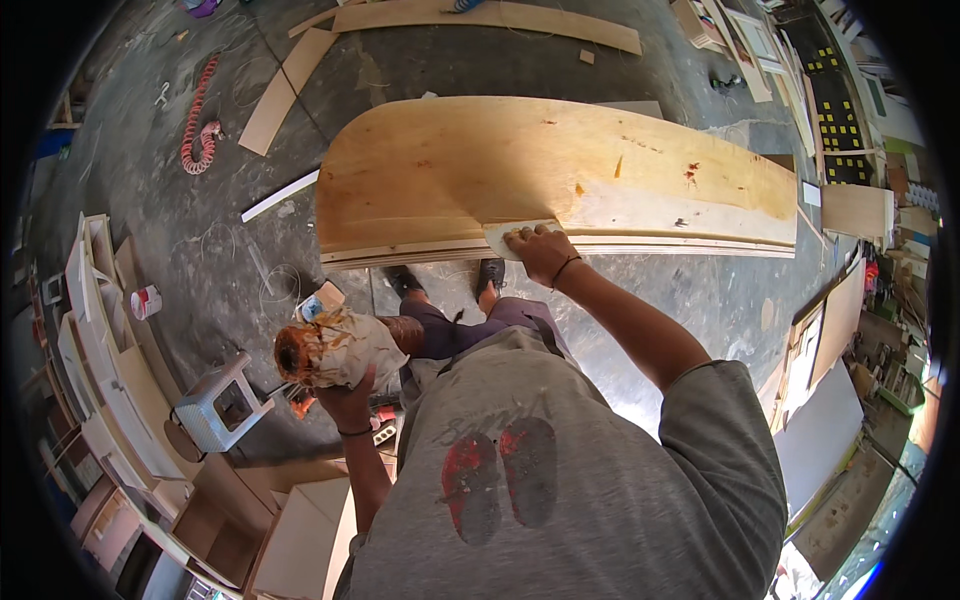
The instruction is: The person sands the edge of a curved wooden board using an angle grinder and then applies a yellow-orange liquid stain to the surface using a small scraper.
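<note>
A long wooden panel (450, 165) with a rounded left end lies across in front of me, its pale layered edge facing me. Wet-looking amber patches and small brown spots mark its surface. Pressed against the near edge, my right hand (543, 254) is closed on a whitish flat pad (500, 240); the fingers partly cover it, and its exact kind is unclear. At lower left, my left hand (348, 402) grips a white tub (352, 350) from below. Brown, sticky-looking drips coat the tub's rim and side, and its mouth is dark brown inside.
A light-blue stool (215, 405) and a white paint bucket (146, 302) stand on the left. A coiled red hose (200, 130) lies on the grey floor. Curved wooden strips (480, 15) are beyond the panel. Boards (830, 330) lean along the right; cabinet pieces (225, 515) sit at lower left.
</note>
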The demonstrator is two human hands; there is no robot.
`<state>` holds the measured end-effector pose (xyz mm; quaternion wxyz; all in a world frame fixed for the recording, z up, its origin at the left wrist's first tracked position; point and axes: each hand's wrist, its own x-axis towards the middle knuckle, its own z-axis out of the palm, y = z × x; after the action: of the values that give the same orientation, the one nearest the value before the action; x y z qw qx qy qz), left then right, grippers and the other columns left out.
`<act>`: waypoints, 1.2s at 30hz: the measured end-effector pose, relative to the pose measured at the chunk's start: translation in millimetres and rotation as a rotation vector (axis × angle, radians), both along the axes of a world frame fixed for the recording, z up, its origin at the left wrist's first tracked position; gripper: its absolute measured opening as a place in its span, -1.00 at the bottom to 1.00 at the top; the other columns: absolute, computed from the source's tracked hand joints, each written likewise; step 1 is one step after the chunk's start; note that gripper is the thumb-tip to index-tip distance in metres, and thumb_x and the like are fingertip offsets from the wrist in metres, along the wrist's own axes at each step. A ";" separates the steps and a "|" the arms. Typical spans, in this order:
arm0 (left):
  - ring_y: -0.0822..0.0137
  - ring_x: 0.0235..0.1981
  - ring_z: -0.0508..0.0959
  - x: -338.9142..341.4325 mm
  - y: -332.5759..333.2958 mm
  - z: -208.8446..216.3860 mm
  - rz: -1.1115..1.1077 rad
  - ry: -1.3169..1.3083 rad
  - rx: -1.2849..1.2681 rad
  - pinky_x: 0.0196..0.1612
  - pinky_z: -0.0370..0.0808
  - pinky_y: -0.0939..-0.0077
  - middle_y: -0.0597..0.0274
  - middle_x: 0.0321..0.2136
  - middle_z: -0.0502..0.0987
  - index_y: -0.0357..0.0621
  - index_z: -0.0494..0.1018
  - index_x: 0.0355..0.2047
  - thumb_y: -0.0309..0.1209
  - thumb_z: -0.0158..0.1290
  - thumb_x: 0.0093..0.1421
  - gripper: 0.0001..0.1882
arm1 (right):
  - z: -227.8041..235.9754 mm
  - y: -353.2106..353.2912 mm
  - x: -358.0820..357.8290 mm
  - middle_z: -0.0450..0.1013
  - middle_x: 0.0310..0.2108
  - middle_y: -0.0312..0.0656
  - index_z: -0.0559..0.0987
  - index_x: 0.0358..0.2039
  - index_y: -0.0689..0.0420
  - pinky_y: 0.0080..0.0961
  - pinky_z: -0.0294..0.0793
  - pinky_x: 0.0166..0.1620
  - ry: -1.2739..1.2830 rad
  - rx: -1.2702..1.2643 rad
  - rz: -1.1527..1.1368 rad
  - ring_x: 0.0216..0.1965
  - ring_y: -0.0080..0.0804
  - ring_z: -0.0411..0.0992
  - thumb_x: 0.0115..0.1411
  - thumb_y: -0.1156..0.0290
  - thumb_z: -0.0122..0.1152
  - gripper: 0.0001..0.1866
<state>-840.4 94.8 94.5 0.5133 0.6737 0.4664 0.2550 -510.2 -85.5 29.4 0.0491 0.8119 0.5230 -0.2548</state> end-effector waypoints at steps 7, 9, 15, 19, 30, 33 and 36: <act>0.22 0.00 0.36 15.5 -30.6 6.9 0.049 -0.034 -0.003 0.05 0.34 0.32 0.02 -0.01 0.30 -0.34 0.09 0.07 -0.50 0.34 -0.30 -0.09 | 32.2 -21.8 76.6 0.38 -0.04 -0.15 0.29 0.08 -0.07 -0.24 0.45 -0.19 -0.011 -0.069 -0.145 -0.08 -0.18 0.39 0.01 0.53 -0.07 -0.45; 0.21 0.00 0.36 17.0 -33.1 6.0 0.037 -0.001 -0.002 0.04 0.35 0.32 0.01 0.00 0.29 -0.34 0.08 0.08 -0.51 0.33 -0.30 -0.08 | 22.5 -25.8 82.8 0.38 -0.06 -0.12 0.31 0.04 0.00 -0.23 0.45 -0.20 -0.205 0.098 -0.283 -0.10 -0.13 0.39 0.02 0.54 -0.08 -0.50; 0.20 -0.01 0.36 20.9 -40.3 1.0 0.076 -0.034 0.011 0.06 0.32 0.31 0.02 -0.01 0.29 -0.32 0.06 0.08 -0.52 0.32 -0.27 -0.10 | -2.2 -45.8 48.3 0.29 0.00 -0.12 0.20 0.12 0.06 -0.17 0.46 -0.18 -0.125 0.006 -0.019 -0.11 -0.21 0.37 0.00 0.53 -0.09 -0.41; 0.20 -0.01 0.37 25.0 -42.0 3.3 0.077 -0.018 0.054 0.05 0.35 0.30 0.01 -0.01 0.29 -0.34 0.05 0.09 -0.53 0.31 -0.26 -0.09 | 9.3 -46.9 108.6 0.44 -0.18 -0.08 0.26 0.10 0.01 -0.24 0.44 -0.21 -0.125 0.047 -0.350 -0.21 -0.13 0.44 0.01 0.53 -0.11 -0.44; 0.21 -0.02 0.38 27.7 -54.6 -2.1 0.094 -0.033 0.013 0.05 0.33 0.34 0.03 -0.01 0.30 -0.34 0.08 0.07 -0.54 0.33 -0.30 -0.09 | -9.8 -7.6 32.0 0.46 -0.27 -0.05 0.34 0.01 0.10 -0.28 0.44 -0.26 0.005 -0.024 0.061 -0.27 -0.18 0.47 0.01 0.46 -0.05 -0.53; 0.22 -0.02 0.38 22.3 -55.7 -6.7 0.078 0.012 0.041 0.03 0.33 0.35 0.03 -0.02 0.31 -0.35 0.10 0.05 -0.51 0.34 -0.31 -0.10 | -3.8 -7.2 22.8 0.49 -0.33 -0.06 0.41 -0.12 0.11 -0.27 0.46 -0.28 0.006 -0.025 0.123 -0.30 -0.17 0.49 0.05 0.41 -0.04 -0.67; 0.22 -0.02 0.38 19.2 -56.8 -9.5 0.060 0.034 0.109 0.03 0.33 0.35 0.03 -0.02 0.31 -0.35 0.11 0.05 -0.50 0.35 -0.32 -0.09 | 6.6 -8.2 21.2 0.49 -0.33 -0.08 0.41 -0.10 0.07 -0.30 0.48 -0.29 0.044 -0.034 0.165 -0.29 -0.18 0.50 0.04 0.42 -0.04 -0.65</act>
<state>-821.2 38.0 85.0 0.4601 0.6907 0.4805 0.2835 -489.0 -93.7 35.9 0.0723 0.7593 0.5845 -0.2766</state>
